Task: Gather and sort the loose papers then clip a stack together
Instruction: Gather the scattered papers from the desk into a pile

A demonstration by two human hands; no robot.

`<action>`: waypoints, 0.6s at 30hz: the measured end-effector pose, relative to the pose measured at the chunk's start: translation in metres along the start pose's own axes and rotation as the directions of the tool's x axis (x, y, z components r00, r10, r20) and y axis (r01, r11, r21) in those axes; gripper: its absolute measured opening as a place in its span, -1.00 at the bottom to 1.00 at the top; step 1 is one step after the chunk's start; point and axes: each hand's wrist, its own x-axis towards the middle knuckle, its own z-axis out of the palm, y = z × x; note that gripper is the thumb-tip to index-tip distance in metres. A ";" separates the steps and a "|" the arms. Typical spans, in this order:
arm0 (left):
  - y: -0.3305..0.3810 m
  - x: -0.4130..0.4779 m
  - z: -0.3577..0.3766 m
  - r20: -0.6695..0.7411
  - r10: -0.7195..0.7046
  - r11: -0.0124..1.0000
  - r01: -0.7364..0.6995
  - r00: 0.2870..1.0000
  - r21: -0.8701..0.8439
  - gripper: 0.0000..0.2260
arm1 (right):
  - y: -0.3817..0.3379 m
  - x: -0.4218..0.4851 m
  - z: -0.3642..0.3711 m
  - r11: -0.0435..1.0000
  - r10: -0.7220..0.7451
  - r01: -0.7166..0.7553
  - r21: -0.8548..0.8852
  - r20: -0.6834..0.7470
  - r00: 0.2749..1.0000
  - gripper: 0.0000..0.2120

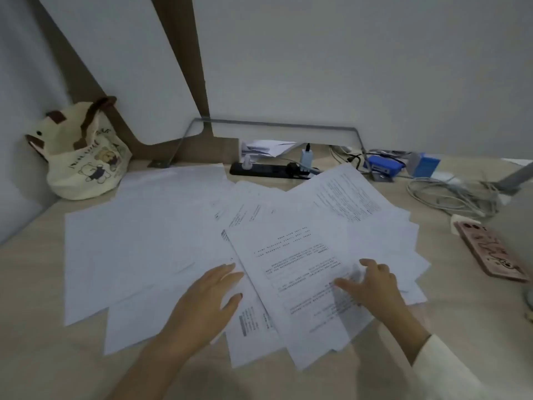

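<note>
Left hand (207,301): flat on the loose papers (150,241), my fingers straight, thumb spread wide
Right hand (372,287): on the top printed sheet (300,272), my fingers bent at a blurred edge; I cannot tell if they pinch it
Loose papers: fanned and overlapping across the desk (37,327), blank ones left, printed ones right
Phone (490,249): far right, apart from the sheets

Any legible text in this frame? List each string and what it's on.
No text can be quoted; nothing is sharp enough.
On the printed sheets: lines of print, upside down to the camera, too small and blurred.
On the tote bag: dark lettering arched above the bear drawings, blurred.
On the phone case: a drawing, no words that I can tell.
On the blue box: no readable label.
</note>
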 end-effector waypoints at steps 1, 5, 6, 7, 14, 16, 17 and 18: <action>0.001 0.004 0.003 0.023 0.020 1.000 -0.021 1.000 0.020 -0.57 | 0.001 0.002 0.000 0.999 -0.011 0.010 -0.053 -0.024 1.000 -0.22; 0.001 0.026 0.011 0.088 0.027 0.999 -0.030 0.996 0.037 -0.56 | -0.001 0.017 -0.001 0.992 0.040 -0.044 -0.122 -0.034 0.999 -0.24; 0.002 0.030 0.013 0.090 0.028 0.999 -0.031 0.996 0.037 -0.56 | -0.001 0.021 0.000 0.989 0.059 -0.063 -0.134 -0.029 0.998 -0.28; 0.001 0.032 0.013 0.087 0.033 0.998 -0.037 0.996 0.043 -0.58 | -0.002 0.021 0.000 0.987 0.075 -0.076 -0.143 -0.015 0.997 -0.34; -0.003 0.059 0.018 -0.052 0.085 0.995 -0.082 0.995 0.055 -0.46 | 0.004 0.036 0.001 0.992 -0.118 0.119 -0.049 0.030 0.993 -0.78; 0.002 0.065 0.014 -0.100 0.129 0.991 -0.126 0.987 0.035 -0.36 | 0.002 0.036 -0.009 0.980 -0.197 0.197 -0.018 -0.039 0.980 -0.95; 0.008 0.069 0.011 -0.130 0.162 0.987 -0.160 0.978 0.025 -0.37 | -0.002 0.035 -0.016 0.973 -0.232 0.232 -0.014 -0.065 0.970 -0.90; 0.016 0.074 0.007 -0.152 0.199 0.980 -0.198 0.968 0.023 -0.41 | -0.004 0.035 -0.022 0.961 -0.276 0.276 -0.016 -0.082 0.958 -0.86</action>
